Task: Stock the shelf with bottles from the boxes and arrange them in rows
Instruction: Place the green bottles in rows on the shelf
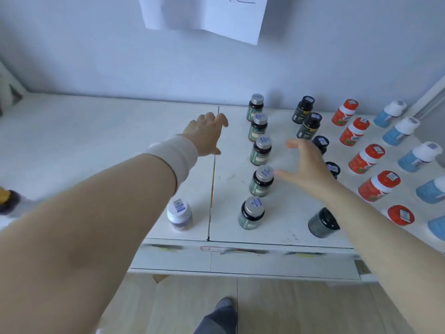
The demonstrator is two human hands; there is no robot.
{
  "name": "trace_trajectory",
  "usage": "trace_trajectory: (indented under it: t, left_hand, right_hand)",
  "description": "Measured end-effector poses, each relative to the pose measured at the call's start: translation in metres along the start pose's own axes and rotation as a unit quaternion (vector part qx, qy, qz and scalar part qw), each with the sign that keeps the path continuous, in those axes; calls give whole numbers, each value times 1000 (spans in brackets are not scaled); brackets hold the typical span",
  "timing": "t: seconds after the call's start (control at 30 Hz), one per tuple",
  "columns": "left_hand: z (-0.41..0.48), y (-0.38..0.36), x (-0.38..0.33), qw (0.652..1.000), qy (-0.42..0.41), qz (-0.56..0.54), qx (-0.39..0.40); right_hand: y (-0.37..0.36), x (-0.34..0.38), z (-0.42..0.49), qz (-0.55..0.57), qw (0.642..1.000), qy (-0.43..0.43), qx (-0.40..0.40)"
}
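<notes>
On the white shelf (108, 131) bottles stand in rows running front to back. A row of dark green bottles with silver caps (261, 150) is in the middle. To its right come black-capped bottles (310, 124), then red bottles (366, 157), then blue bottles with white caps (416, 157). A white-capped bottle (179, 214) stands alone near the front edge, left of the seam. My left hand (207, 133) hovers empty with fingers spread, left of the green row. My right hand (305, 162) is spread and empty between the green and black rows, hiding part of the black row.
A black-capped bottle (323, 222) leans near the front edge at the right. A dark bottle with a yellow top (7, 198) sits at the far left. A paper sheet (204, 15) hangs on the back wall. Wooden floor and my foot (224, 304) show below.
</notes>
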State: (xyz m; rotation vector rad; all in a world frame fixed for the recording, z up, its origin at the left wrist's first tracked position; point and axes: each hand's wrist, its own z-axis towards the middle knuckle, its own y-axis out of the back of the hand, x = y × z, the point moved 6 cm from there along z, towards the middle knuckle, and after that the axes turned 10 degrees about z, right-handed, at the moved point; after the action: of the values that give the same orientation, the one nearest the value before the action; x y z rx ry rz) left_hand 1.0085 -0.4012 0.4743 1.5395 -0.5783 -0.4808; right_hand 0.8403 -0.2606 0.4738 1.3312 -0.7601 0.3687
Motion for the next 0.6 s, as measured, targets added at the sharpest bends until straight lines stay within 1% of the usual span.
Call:
trace_trajectory:
  t: [0.07,0.13,0.3,0.47,0.6]
  left_hand:
    - [-38,19,22,998,33,49,-10]
    - [-81,30,44,995,68,77,-11]
    - [-186,37,102,979,167,112,13]
    - [-301,30,183,957,272,94,26]
    - [-411,12,265,928,365,73,35]
  right_hand:
    - [3,33,0,-41,999,32,3]
    - [-8,70,-7,-89,993,69,24]
    - [-67,163,-36,-161,974,136,83]
    - [-157,266,-73,-168,954,205,139]
    - [-255,362,-112,-172,924,286,186]
